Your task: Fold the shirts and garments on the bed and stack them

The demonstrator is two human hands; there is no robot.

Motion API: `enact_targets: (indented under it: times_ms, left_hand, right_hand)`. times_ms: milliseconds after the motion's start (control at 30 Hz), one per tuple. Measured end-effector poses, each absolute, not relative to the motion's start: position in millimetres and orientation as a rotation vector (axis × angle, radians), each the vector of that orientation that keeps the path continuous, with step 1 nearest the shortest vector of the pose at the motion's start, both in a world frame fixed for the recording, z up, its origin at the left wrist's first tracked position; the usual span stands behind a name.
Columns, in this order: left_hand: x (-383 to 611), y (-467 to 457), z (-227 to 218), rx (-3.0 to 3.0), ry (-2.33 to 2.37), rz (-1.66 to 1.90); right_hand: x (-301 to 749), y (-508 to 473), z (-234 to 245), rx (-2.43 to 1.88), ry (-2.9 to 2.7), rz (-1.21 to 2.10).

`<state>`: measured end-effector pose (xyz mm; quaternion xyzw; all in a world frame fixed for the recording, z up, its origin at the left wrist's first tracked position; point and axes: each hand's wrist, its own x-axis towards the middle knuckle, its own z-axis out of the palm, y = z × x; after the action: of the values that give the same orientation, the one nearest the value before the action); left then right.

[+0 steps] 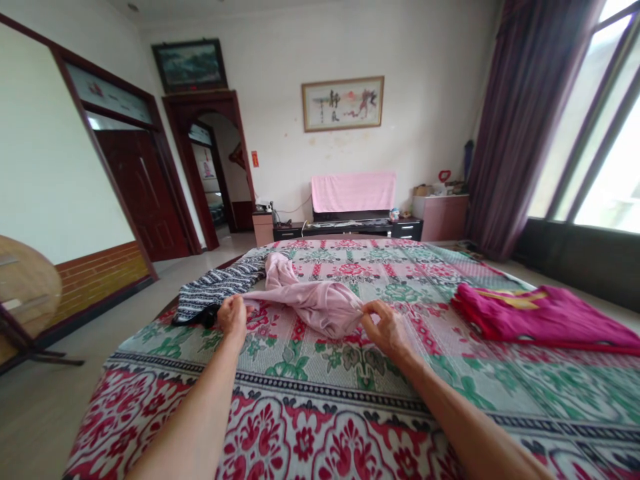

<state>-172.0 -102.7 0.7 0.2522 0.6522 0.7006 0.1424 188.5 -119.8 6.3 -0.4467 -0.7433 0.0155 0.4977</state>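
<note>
A pale pink garment (315, 299) lies crumpled in the middle of a bed covered with a red and green floral spread (350, 373). My left hand (233, 315) is closed on the garment's left edge. My right hand (387, 328) pinches its right edge, fingers bent around the cloth. Both arms reach out across the bed, with the garment stretched between the two hands.
A black and white striped cloth (216, 287) lies on the bed just behind my left hand. A magenta garment (540, 317) rests folded at the right. A round wooden table (25, 283) stands at the far left, a low cabinet (350, 228) by the far wall.
</note>
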Motion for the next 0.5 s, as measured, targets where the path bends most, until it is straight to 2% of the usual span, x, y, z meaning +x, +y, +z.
enact_targets:
  times_ms: [133,300,500]
  left_hand:
    - [-180,-103,2,0.466,1.709,2.199]
    - [-170,-104,3,0.582,1.635,2.145]
    - [-153,-102,0,0.881,1.690,1.948]
  right_hand:
    - [201,-120,12,-1.190,-1.721,0.081]
    - [207,-118,7,-1.217,-1.819,0.150]
    - [198,-116,8,-1.019,-1.808,0.052]
